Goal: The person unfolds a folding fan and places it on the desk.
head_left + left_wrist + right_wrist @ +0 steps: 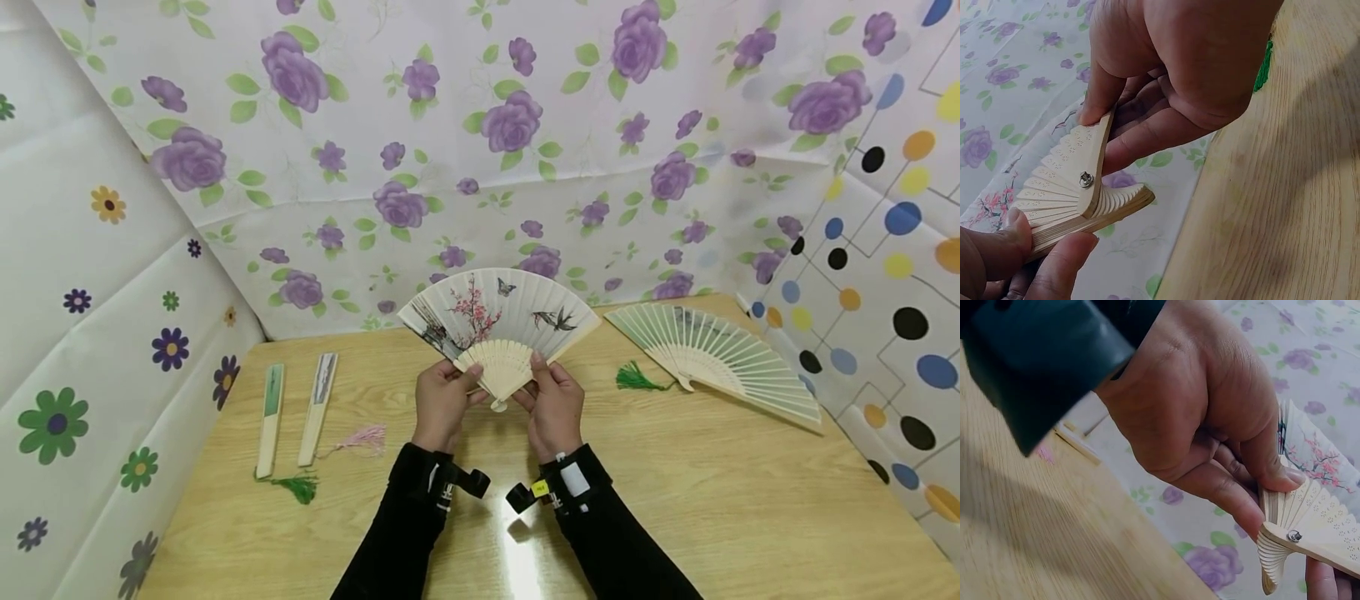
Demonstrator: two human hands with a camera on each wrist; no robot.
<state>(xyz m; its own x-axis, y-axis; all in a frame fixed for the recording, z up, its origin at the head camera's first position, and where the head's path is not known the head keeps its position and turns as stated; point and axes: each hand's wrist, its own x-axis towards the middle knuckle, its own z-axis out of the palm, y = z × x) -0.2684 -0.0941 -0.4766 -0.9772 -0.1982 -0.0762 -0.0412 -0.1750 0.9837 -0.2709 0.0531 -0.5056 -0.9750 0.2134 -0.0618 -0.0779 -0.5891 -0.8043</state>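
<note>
A white folding fan (pixel 517 312), painted with pink blossoms, a butterfly and swallows, is spread upright above the table, its rivet end lowest. My left hand (pixel 441 406) pinches the left end of its wooden ribs, where several ribs lie stacked together. My right hand (pixel 557 408) pinches the outer rib on the right between thumb and fingers. In the left wrist view the metal rivet (pixel 1086 180) shows between both hands. The right wrist view has my left thumb (pixel 1288 479) over the stacked ribs, with part of my right hand (pixel 1320 581) at the lower edge.
A spread green folding fan (pixel 720 362) with a green tassel (pixel 637 377) lies on the table at right. On the left lie two closed fans, one green (pixel 272 421) and one greyish (pixel 318 408), with tassels. Patterned cloth (pixel 465 150) walls the table's back and sides.
</note>
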